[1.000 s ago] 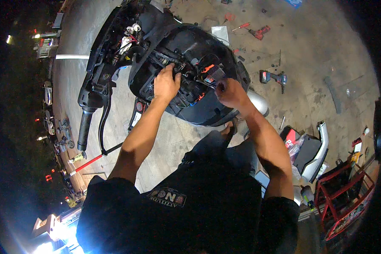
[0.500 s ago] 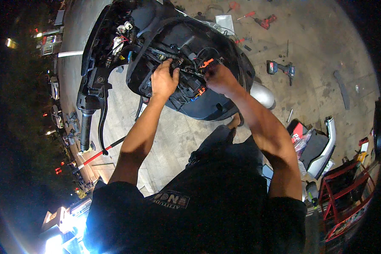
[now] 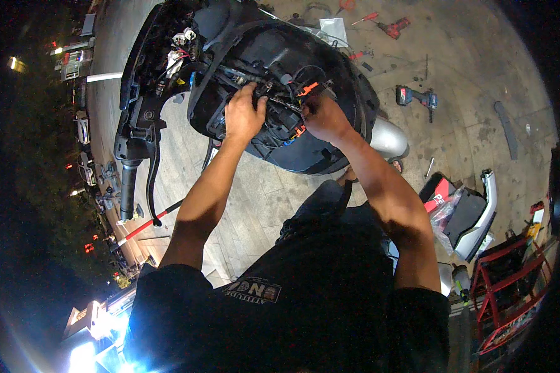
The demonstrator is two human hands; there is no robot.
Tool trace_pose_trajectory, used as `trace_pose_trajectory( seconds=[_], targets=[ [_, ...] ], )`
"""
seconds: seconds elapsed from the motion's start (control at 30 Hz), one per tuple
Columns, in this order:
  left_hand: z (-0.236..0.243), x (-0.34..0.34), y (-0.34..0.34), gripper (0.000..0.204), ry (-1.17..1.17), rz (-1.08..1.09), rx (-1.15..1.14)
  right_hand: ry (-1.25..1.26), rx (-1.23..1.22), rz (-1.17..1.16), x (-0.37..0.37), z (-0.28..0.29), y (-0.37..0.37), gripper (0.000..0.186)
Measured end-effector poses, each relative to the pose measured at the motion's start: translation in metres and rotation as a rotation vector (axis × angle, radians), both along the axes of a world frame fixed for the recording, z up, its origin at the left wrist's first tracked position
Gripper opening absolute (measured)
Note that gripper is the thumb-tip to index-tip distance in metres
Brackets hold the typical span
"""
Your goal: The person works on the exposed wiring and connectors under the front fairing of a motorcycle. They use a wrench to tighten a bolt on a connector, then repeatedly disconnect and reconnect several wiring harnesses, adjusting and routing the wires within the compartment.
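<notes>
One curved black lever (image 3: 153,180); one rounded plastic scooter body (image 3: 261,53), upper centre; left hand (image 3: 244,117), grip loosely apart, upon tangled cables (image 3: 279,124); one slim metallic rod (image 3: 287,104); right hand (image 3: 327,119), grip clamped on it; one cordless drill (image 3: 418,98) on tiled floor (image 3: 466,133).

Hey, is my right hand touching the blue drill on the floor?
Apart: the head view shows black bodywork and floor between the right hand and the blue drill.

Left hand (image 3: 245,116) on scooter (image 3: 302,156), right hand (image 3: 325,119) gripping tool (image 3: 290,105)
</notes>
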State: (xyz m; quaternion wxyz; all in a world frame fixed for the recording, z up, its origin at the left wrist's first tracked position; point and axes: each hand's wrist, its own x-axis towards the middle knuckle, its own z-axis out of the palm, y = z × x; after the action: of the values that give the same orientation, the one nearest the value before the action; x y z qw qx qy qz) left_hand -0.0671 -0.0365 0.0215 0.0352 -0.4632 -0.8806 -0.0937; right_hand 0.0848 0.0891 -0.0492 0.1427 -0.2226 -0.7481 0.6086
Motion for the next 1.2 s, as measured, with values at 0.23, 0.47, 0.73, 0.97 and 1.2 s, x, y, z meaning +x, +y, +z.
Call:
trace_pose_trajectory(
  seconds=[0.23, 0.47, 0.73, 0.97, 1.2],
  targets=[
    [0.002, 0.001, 0.000, 0.037, -0.016, -0.026, -0.009, -0.064, 0.006, -0.049, 0.014, 0.007, -0.015, 0.022],
    [0.003, 0.002, 0.001, 0.037, -0.020, -0.016, -0.036, -0.096, -0.004, -0.052, 0.015, 0.006, -0.021, 0.018],
    [0.003, 0.000, 0.001, 0.037, -0.053, 0.004, -0.056, -0.113, 0.106, -0.089, 0.013, 0.005, -0.028, 0.022],
    [-0.001, -0.002, -0.001, 0.037, -0.022, -0.023, -0.019, -0.165, 0.073, -0.143, 0.011, 0.006, -0.036, 0.017],
    [-0.002, -0.006, -0.001, 0.039, -0.051, -0.015, 0.021, -0.160, 0.107, 0.010, 0.011, 0.014, -0.006, 0.032]
  ],
)
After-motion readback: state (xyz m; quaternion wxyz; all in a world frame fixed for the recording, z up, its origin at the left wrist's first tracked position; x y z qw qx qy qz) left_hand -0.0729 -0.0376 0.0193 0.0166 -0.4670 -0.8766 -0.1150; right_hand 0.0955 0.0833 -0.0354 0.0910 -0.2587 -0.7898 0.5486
